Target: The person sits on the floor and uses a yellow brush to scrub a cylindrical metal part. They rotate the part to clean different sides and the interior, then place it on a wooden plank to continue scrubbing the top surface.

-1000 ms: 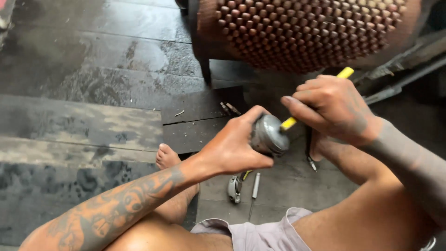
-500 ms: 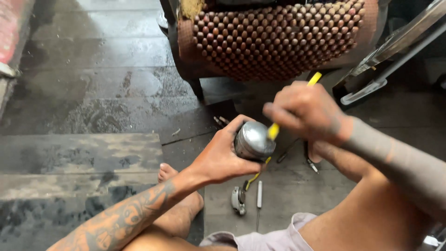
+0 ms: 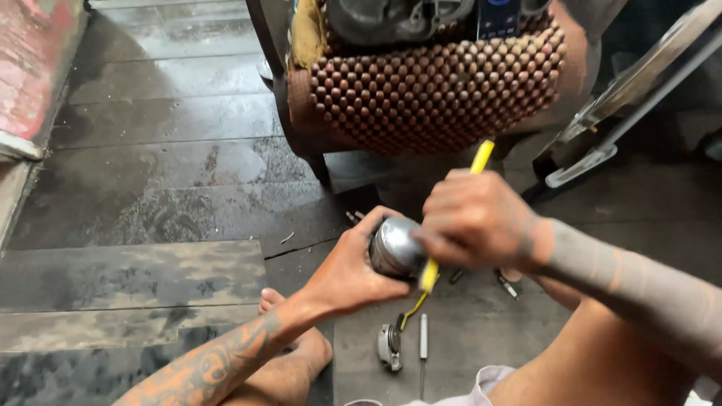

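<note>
The left hand [image 3: 353,274] is wrapped around a dull grey metal cylinder with a smooth rounded crown [image 3: 395,248], fingers curled under and behind it, holding it above the floor at centre frame. The right hand [image 3: 477,222] is closed in a fist around a slim yellow-handled tool [image 3: 481,156]; the handle's upper end stands out of the fist toward 1 o'clock, and its lower part passes down across the cylinder's right flank, touching or just beside it. Whether the tip bears on the metal cannot be told.

Below the cylinder, at 6 o'clock, a small grey metal clip-like part [image 3: 389,347] and a thin pale metal pin [image 3: 423,336] lie on the dark stained floor [image 3: 150,195]. Short dark bits [image 3: 508,286] lie at 4 o'clock of the cylinder. A bare foot [image 3: 297,342] rests at 7 o'clock.

At 12 o'clock stands a seat covered in a brown wooden-bead mat [image 3: 436,83], with a grey engine casing [image 3: 391,19] on it. A small dark blue rectangular label [image 3: 499,16] shows at the top edge, at 1 o'clock; its print is too small to tell. Bright metal bars [image 3: 624,113] slant at 2 o'clock.

Judged risk: the rounded crown gives little purchase, so the tool may skid toward the left-hand fingers; loose parts may roll into the floor's gaps.
</note>
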